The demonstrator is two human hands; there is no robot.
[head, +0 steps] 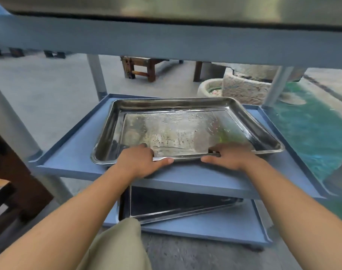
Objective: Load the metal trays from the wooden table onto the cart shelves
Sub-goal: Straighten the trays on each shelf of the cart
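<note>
A wet, shiny metal tray (178,117) lies on the middle shelf (72,152) of the blue cart. My left hand (141,162) and my right hand (228,156) both grip its near rim, fingers over the lip and thumbs beneath the edge. The tray sits slightly askew, its near edge close to the shelf's front. On the bottom shelf (224,227) rests another metal tray (166,207), partly hidden by the shelf above. A third metal tray (166,4) shows blurred on the top shelf.
The cart's grey posts (97,75) stand at the shelf corners. A dark wooden table edge (14,172) is at the left. Beyond the cart are a wooden bench (143,67), stone basins (244,86) and a green water patch (312,129). My knee (119,248) is below.
</note>
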